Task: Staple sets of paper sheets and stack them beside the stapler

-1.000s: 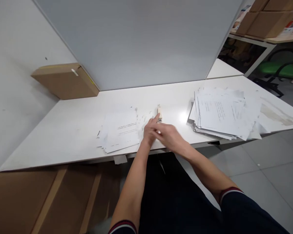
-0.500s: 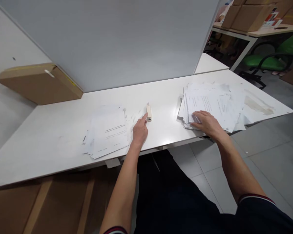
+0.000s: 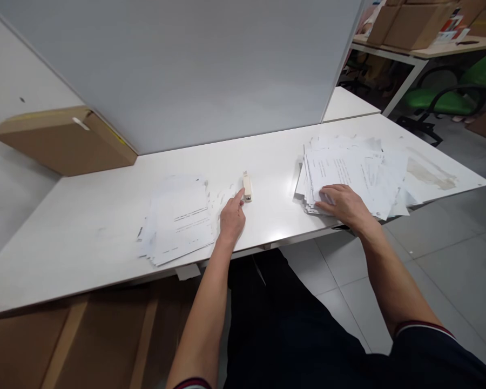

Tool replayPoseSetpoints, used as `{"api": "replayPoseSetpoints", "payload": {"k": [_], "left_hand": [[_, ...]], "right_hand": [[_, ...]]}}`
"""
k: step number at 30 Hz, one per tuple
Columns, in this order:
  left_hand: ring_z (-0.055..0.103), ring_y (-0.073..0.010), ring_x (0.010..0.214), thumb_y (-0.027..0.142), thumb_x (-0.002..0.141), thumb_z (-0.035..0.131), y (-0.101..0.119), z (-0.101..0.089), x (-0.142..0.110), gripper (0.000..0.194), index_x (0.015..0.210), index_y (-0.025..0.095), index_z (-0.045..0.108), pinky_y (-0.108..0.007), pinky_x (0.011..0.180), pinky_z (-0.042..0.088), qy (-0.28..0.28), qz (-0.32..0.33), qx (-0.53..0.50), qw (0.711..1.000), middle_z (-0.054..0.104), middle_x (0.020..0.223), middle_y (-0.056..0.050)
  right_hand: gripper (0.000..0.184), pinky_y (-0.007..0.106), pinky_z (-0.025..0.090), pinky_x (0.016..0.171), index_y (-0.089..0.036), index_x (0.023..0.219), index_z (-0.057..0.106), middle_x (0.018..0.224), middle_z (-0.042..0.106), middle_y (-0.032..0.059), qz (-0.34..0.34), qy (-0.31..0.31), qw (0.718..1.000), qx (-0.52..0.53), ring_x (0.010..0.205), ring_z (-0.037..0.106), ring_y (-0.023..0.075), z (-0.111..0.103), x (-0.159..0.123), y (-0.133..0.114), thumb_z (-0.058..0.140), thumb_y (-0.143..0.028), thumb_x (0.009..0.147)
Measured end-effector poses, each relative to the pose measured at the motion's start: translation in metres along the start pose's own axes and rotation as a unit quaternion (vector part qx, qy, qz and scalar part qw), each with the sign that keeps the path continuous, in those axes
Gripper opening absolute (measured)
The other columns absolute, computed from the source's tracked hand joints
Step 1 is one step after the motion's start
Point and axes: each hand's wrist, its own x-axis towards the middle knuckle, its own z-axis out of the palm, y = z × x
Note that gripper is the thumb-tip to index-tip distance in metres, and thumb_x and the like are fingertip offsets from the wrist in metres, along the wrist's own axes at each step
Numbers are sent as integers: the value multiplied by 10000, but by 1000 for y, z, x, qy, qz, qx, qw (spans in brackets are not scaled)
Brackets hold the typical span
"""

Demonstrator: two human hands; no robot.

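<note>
The small cream stapler sits just ahead of the left hand, whose index finger is stretched out to its near left side, touching it or all but touching; the other fingers are curled in, and nothing shows in their grip. A light fingertip is enough there, as a thing this small would probably slide or turn under a push. Well to the right of the stapler, the right hand lies palm down over the near edge of a thick paper pile, fingers together and slightly bent, thumb set apart from them; whether it pinches a sheet or only rests cannot be told. The sheets beneath it are fanned and uneven, so the careful way is to part them at the edge with the thumb, lift only what is wanted, and press gently so the lower ones do not skid past the front edge of the worktop, where some corners already reach. Just left of the left hand lies a thinner paper stack, its edges uneven too; the left wrist and forearm should pass clear of it. Farther off, ahead and left of the left hand, a cardboard box leans by the grey partition.
</note>
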Motion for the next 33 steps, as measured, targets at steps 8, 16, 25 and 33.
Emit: {"api": "replayPoseSetpoints", "payload": {"k": [8,16,25,33], "left_hand": [[575,-165,838,73,840,317,0,-1,0,502,1297,176,497,-304,814,456,2,0,-6,1000,634,910,-67],[568,-91,611,231,865,426,0,-5,0,393,1241,188,533,-238,604,481,18,-122,-221,967,661,929,-55],[666,-257,914,663,811,396,9,-31,-2,683,1199,125,557,-394,747,552,-231,-280,-580,729,637,1138,-176],[656,-298,936,257,667,738,13,-29,-8,471,1077,55,622,-463,875,506,-166,-317,-532,768,698,1006,-164]], "right_hand": [[290,372,447,785,-164,878,650,994,667,126,-30,9,997,-74,967,575,267,-2,0,-15,385,-280,899],[314,418,450,777,-175,914,645,936,674,143,32,148,987,-52,921,595,282,-16,1,-51,335,-226,912],[252,409,458,838,-165,907,654,1003,685,115,-190,59,980,17,989,586,257,27,-26,-164,405,-133,895],[230,382,520,800,-196,960,664,993,696,86,-235,-18,956,174,946,628,211,25,-29,-161,448,-265,921]]}}
